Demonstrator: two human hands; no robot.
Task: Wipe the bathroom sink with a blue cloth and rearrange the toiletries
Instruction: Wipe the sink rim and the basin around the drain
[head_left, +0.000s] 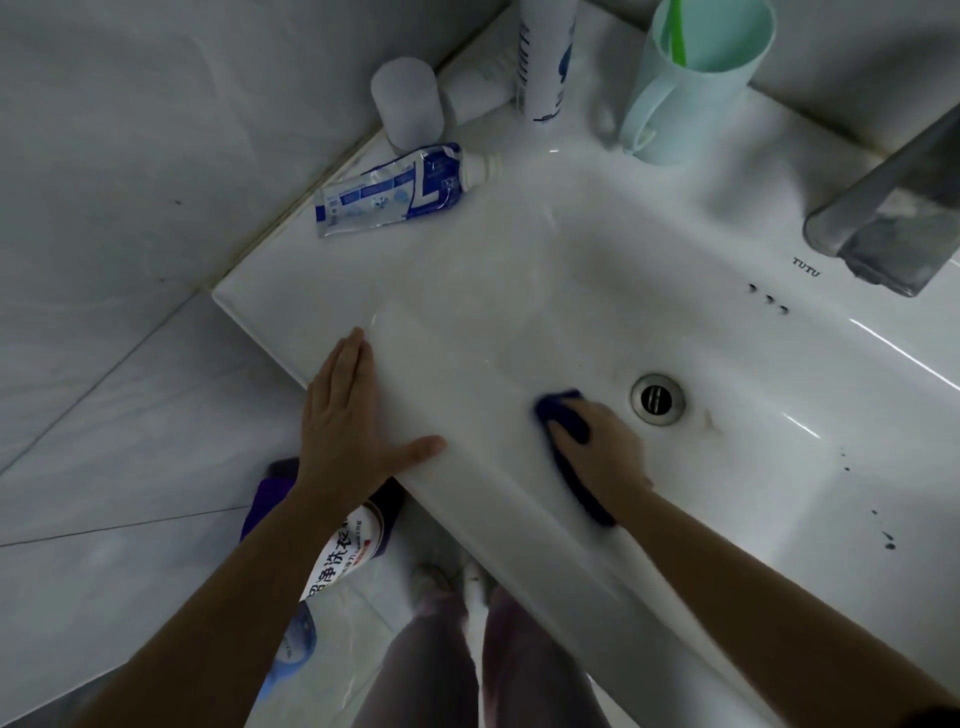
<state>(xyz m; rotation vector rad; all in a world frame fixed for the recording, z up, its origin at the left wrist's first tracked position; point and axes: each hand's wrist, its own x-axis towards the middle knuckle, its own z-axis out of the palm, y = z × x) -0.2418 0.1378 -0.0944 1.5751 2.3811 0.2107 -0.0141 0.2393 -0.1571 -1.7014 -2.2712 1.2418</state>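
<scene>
Pressing the cloth (563, 410) onto the sink (519, 260) basin, my right hand (597, 447) grips it with curled fingers, just beside the drain (657, 399). My left hand (348, 415) lies flat on the front rim, fingers straight and together, thumb spread. A tube (395, 189) lies on the back-left rim; a cup (691, 78) stands farther back.

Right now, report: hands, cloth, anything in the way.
Left hand flat on white ceramic sink rim. Right hand holds dark blue cloth in basin, beside round metal drain. On far rim, blue-and-white plastic tube lies clear of cloth.
</scene>
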